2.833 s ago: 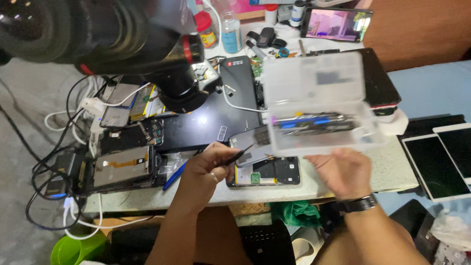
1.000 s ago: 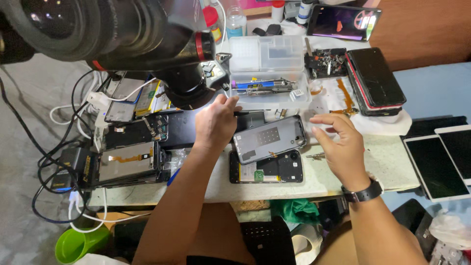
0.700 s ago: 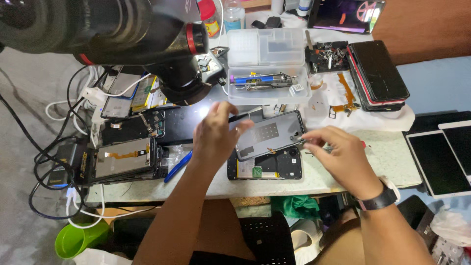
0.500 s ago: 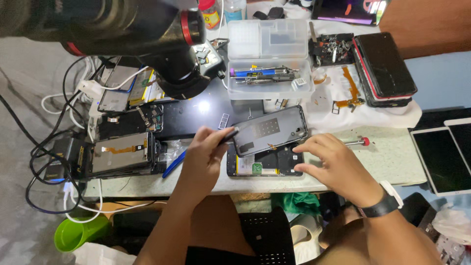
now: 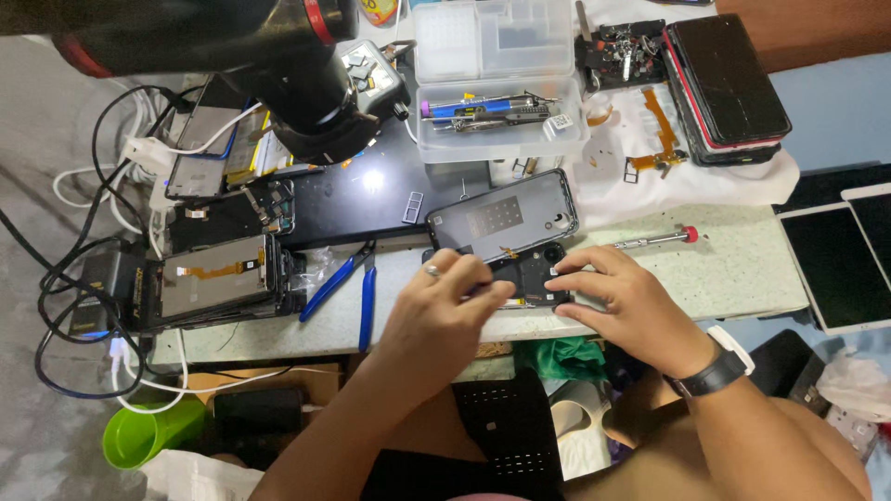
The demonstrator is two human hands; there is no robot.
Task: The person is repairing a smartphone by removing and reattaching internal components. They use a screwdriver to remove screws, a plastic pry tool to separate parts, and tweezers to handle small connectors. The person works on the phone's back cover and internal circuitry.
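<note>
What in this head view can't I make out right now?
- Opened phone: mostly covered by the left hand and right hand.
- Any tool in the left hand: hidden by its fingers.
- Tablets: cut off by the right edge.
- Tools in the clear box: too small to identify.

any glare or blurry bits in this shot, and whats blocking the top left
Head view: a small bright glare spot sits on the glossy black mat; the big dark microscope body at the top left is close and soft, hiding the bench behind it; the left hand, right hand and opened phone are sharp, evenly lit, with soft shadows.
</note>
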